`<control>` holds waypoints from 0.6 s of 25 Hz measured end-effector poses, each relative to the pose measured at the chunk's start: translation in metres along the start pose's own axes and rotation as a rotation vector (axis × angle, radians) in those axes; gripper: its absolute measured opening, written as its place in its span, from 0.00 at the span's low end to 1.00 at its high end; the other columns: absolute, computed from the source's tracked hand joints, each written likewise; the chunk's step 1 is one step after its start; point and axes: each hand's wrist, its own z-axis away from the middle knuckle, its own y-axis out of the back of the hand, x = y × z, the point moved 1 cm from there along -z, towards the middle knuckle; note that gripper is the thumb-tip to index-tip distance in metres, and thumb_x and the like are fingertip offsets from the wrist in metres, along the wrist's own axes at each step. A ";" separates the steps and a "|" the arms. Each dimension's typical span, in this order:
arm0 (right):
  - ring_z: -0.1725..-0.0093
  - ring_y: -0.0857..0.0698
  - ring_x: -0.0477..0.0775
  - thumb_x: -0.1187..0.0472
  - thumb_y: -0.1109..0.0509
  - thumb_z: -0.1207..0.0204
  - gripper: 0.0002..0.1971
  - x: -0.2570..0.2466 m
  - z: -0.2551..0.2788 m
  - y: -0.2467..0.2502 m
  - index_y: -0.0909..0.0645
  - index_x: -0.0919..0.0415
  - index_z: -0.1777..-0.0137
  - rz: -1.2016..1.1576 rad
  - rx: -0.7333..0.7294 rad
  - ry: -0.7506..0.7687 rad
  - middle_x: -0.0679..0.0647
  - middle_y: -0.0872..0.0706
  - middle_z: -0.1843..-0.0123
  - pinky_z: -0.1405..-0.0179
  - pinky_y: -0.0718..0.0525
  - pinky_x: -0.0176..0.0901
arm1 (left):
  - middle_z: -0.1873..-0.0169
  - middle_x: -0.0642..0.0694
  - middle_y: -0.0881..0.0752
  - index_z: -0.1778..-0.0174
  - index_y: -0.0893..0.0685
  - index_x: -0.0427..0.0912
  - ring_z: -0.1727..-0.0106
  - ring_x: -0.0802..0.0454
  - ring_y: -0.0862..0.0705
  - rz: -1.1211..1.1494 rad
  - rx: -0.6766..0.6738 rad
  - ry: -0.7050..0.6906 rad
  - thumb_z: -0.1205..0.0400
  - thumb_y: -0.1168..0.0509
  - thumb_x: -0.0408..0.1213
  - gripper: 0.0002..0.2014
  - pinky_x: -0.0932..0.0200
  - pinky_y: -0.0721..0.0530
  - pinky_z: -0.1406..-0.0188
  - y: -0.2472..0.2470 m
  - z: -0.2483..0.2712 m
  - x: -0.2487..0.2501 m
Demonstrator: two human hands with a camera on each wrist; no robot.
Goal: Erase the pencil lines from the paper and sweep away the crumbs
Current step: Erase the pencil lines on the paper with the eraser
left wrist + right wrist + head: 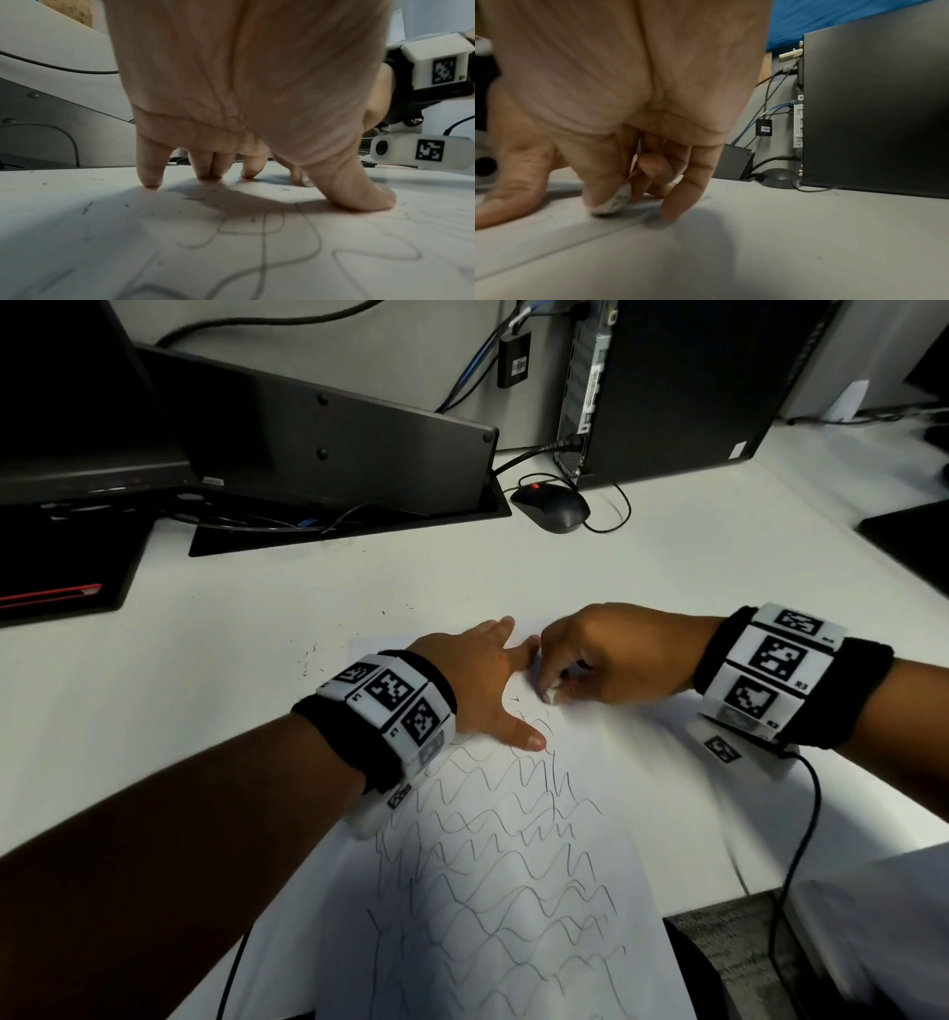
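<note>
The eraser (614, 200) is mostly hidden inside the right hand (611, 654); only a small white, grey-smudged end is showing under the fingertips, and in the head view it is blurred. The near end of the paper (606, 819) is running out of frame at the bottom, and its left part is lying under the left forearm.

The right hand is curling its fingers down and pinching the eraser between thumb and forefinger, the exposed end touching the paper near the sheet's far edge. The left hand (485, 683) is lying spread, fingers straight, fingertips (151, 178) and thumb pressing on the sheet just beside the right hand.

Wavy pencil lines (493, 875) are covering the near part of the paper; the strip near the far edge is looking mostly bare. Dark crumbs (310, 657) are lying on the white desk (246, 588) to the left of the sheet, with more specks on the paper by the left fingers.

Beyond, a black computer mouse (552, 505), a computer tower (683, 377) with cables, and a monitor back (318, 439) are standing on the desk.
</note>
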 end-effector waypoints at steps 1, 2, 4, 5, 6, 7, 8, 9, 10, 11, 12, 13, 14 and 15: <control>0.60 0.23 0.38 0.58 0.27 0.24 0.06 0.004 -0.001 0.000 0.11 0.49 0.52 -0.002 0.048 -0.029 0.38 0.18 0.56 0.57 0.23 0.36 | 0.12 0.48 0.56 0.13 0.50 0.59 0.12 0.51 0.49 -0.003 0.004 -0.002 0.28 0.35 0.73 0.51 0.46 0.31 0.24 0.002 0.000 0.001; 0.58 0.22 0.41 0.58 0.27 0.25 0.06 0.008 -0.004 0.000 0.11 0.48 0.51 0.003 0.108 -0.062 0.39 0.18 0.55 0.56 0.23 0.39 | 0.12 0.47 0.54 0.13 0.49 0.59 0.13 0.49 0.48 -0.007 0.011 -0.003 0.27 0.36 0.73 0.50 0.45 0.31 0.23 0.003 -0.001 0.002; 0.58 0.22 0.44 0.57 0.26 0.26 0.06 0.012 -0.008 -0.002 0.10 0.48 0.51 0.014 0.171 -0.100 0.40 0.17 0.55 0.57 0.26 0.38 | 0.12 0.47 0.51 0.13 0.46 0.56 0.13 0.49 0.46 -0.002 0.033 -0.009 0.26 0.35 0.72 0.49 0.45 0.31 0.23 0.004 -0.002 0.004; 0.59 0.22 0.43 0.58 0.25 0.27 0.06 0.013 -0.009 -0.004 0.10 0.48 0.52 0.021 0.174 -0.097 0.40 0.17 0.55 0.58 0.27 0.38 | 0.12 0.48 0.50 0.14 0.44 0.54 0.14 0.50 0.45 0.010 0.050 -0.019 0.26 0.35 0.71 0.48 0.46 0.30 0.24 0.003 -0.002 0.005; 0.60 0.23 0.41 0.59 0.25 0.28 0.06 0.012 -0.009 -0.004 0.10 0.49 0.52 0.027 0.169 -0.084 0.40 0.17 0.56 0.58 0.26 0.37 | 0.13 0.50 0.48 0.15 0.41 0.53 0.14 0.52 0.45 0.025 0.071 -0.030 0.26 0.34 0.71 0.47 0.46 0.29 0.25 0.000 -0.002 0.005; 0.61 0.23 0.39 0.60 0.24 0.29 0.06 0.010 -0.007 -0.004 0.10 0.50 0.53 0.024 0.157 -0.068 0.40 0.17 0.57 0.60 0.26 0.35 | 0.13 0.51 0.47 0.16 0.39 0.53 0.14 0.53 0.45 0.037 0.089 -0.040 0.27 0.34 0.71 0.47 0.46 0.28 0.26 -0.001 -0.003 0.006; 0.63 0.23 0.37 0.61 0.24 0.29 0.06 0.008 -0.004 -0.003 0.10 0.52 0.53 0.005 0.130 -0.049 0.39 0.18 0.58 0.61 0.27 0.31 | 0.13 0.53 0.47 0.17 0.39 0.52 0.14 0.53 0.46 0.047 0.096 -0.043 0.27 0.34 0.72 0.47 0.46 0.29 0.25 -0.003 -0.004 0.006; 0.64 0.22 0.35 0.61 0.24 0.29 0.05 0.005 -0.001 -0.003 0.09 0.53 0.54 -0.023 0.090 -0.022 0.38 0.19 0.59 0.62 0.28 0.26 | 0.13 0.53 0.49 0.16 0.40 0.52 0.13 0.54 0.48 0.054 0.090 -0.039 0.28 0.34 0.72 0.48 0.45 0.30 0.23 -0.005 -0.004 0.005; 0.64 0.21 0.33 0.62 0.24 0.28 0.05 0.001 0.001 -0.003 0.09 0.54 0.55 -0.044 0.040 0.005 0.38 0.18 0.60 0.63 0.30 0.21 | 0.12 0.53 0.51 0.15 0.41 0.52 0.13 0.54 0.51 0.054 0.080 -0.034 0.28 0.35 0.73 0.49 0.44 0.32 0.21 -0.007 -0.004 0.004; 0.64 0.21 0.33 0.62 0.24 0.28 0.04 -0.002 0.001 -0.002 0.09 0.53 0.55 -0.047 -0.004 0.019 0.38 0.17 0.60 0.64 0.30 0.20 | 0.12 0.53 0.52 0.14 0.42 0.52 0.13 0.54 0.52 0.050 0.072 -0.031 0.28 0.35 0.73 0.50 0.44 0.34 0.20 -0.007 -0.004 0.003; 0.63 0.20 0.34 0.60 0.25 0.27 0.04 -0.002 0.000 0.000 0.10 0.52 0.55 -0.026 -0.020 0.018 0.39 0.16 0.59 0.64 0.31 0.21 | 0.12 0.53 0.52 0.14 0.42 0.52 0.13 0.54 0.51 0.046 0.074 -0.034 0.28 0.35 0.73 0.50 0.44 0.33 0.21 -0.006 -0.004 0.002; 0.62 0.20 0.37 0.59 0.26 0.27 0.04 0.000 -0.002 0.002 0.10 0.50 0.54 0.004 0.002 0.000 0.39 0.16 0.58 0.63 0.30 0.25 | 0.12 0.53 0.51 0.15 0.42 0.52 0.13 0.54 0.50 0.045 0.085 -0.042 0.28 0.35 0.73 0.50 0.44 0.31 0.22 -0.006 -0.004 0.003; 0.60 0.20 0.38 0.57 0.26 0.26 0.05 0.003 -0.004 0.004 0.10 0.49 0.54 0.031 0.049 -0.032 0.39 0.16 0.57 0.61 0.29 0.30 | 0.13 0.53 0.49 0.15 0.41 0.53 0.13 0.55 0.48 0.047 0.093 -0.049 0.28 0.35 0.73 0.49 0.44 0.29 0.23 -0.006 -0.004 0.003; 0.59 0.20 0.40 0.57 0.27 0.26 0.06 0.004 -0.005 0.004 0.10 0.48 0.53 0.047 0.086 -0.059 0.39 0.17 0.57 0.60 0.29 0.33 | 0.13 0.54 0.49 0.15 0.42 0.54 0.14 0.55 0.47 0.049 0.094 -0.051 0.28 0.35 0.73 0.49 0.44 0.29 0.24 -0.006 -0.004 0.003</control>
